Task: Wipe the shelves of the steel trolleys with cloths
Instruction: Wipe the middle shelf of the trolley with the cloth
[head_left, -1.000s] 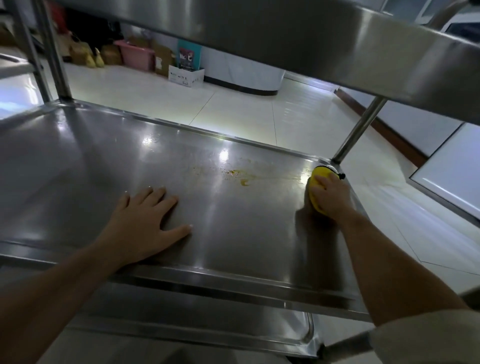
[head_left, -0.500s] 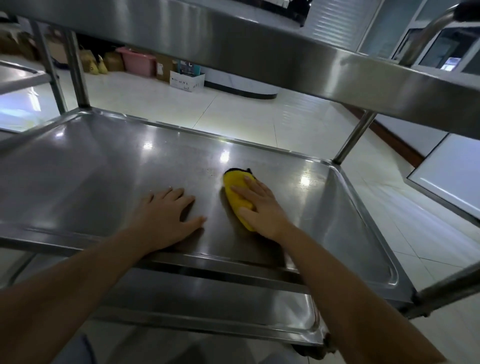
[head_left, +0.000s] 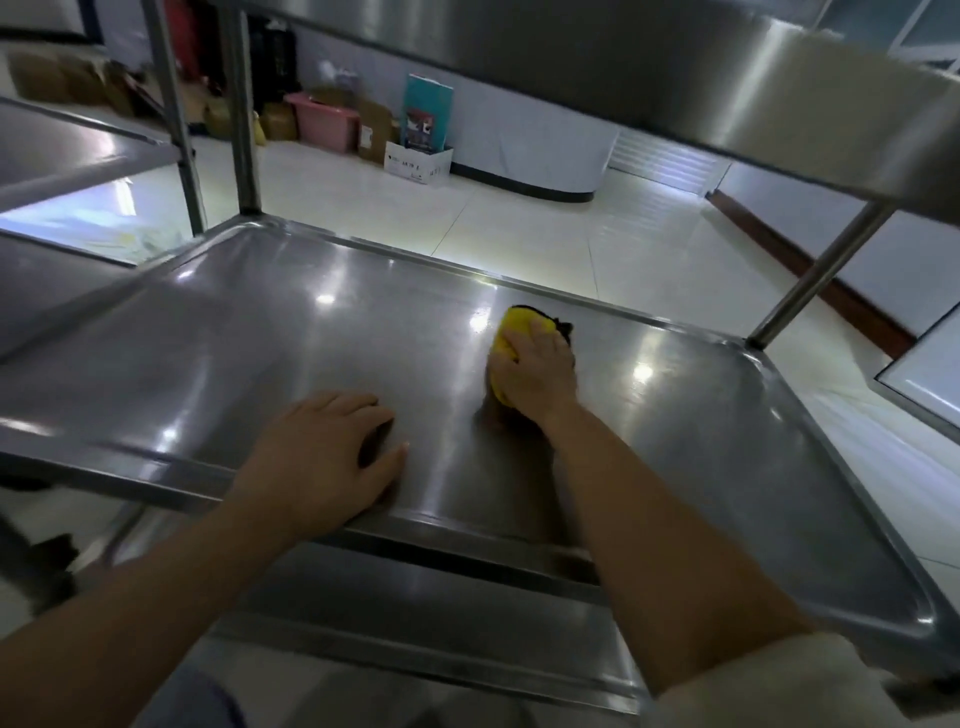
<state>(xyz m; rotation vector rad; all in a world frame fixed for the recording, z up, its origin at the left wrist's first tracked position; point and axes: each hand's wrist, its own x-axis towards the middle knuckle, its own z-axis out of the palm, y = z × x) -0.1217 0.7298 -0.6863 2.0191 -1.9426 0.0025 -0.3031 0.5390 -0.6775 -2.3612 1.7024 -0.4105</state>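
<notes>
Right hand (head_left: 540, 376) on yellow cloth (head_left: 511, 332); steel shelf (head_left: 260, 338)

Both forearms reach forward from the lower edge of the view, bare up to a pale sleeve (head_left: 810, 680) bunched at the right elbow. The left hand (head_left: 322, 457) lies palm down, fingers (head_left: 358, 408) slightly curled and close together, thumb stretched out to the right, wrist crossing the near edge of the shelf (head_left: 208, 353). The right arm extends further, its wrist nearly straight. The right hand (head_left: 537, 371) presses down with knuckles raised, its fingers bent over the yellow cloth (head_left: 511, 325) beneath it. The two hands are apart, the right one ahead of the left.
</notes>
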